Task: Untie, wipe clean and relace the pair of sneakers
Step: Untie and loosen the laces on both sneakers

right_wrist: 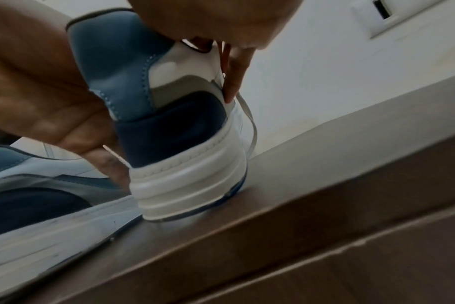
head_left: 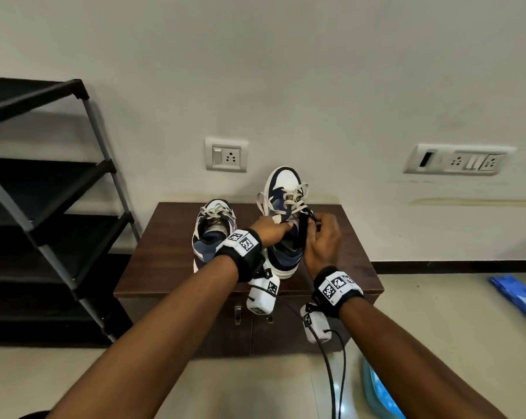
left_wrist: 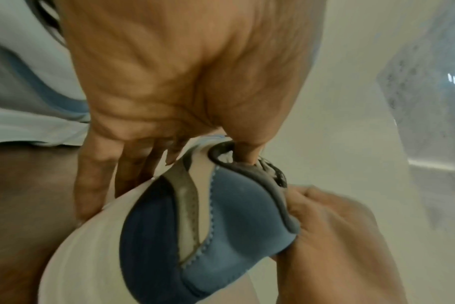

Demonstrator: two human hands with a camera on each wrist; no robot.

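Sneaker [head_left: 282, 225] on cabinet [head_left: 165, 255]; left hand [head_left: 270, 229] fingers curled around its collar; right hand [head_left: 322, 240] fingers pinching its lace [head_left: 301, 192].

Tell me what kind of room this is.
Probably a room in a home or office: a low wooden cabinet against a plain wall, switch-and-socket plates, a black shoe rack, tiled floor.

Both forearms are bare, with no sleeves in view; each wrist wears a black strap, the left wrist strap [head_left: 240, 252] and the right wrist strap [head_left: 335, 290], bearing white square tags with black coded patterns; a white camera block [head_left: 263, 294] hangs under each; black cables [head_left: 331, 373] trail from the right one.
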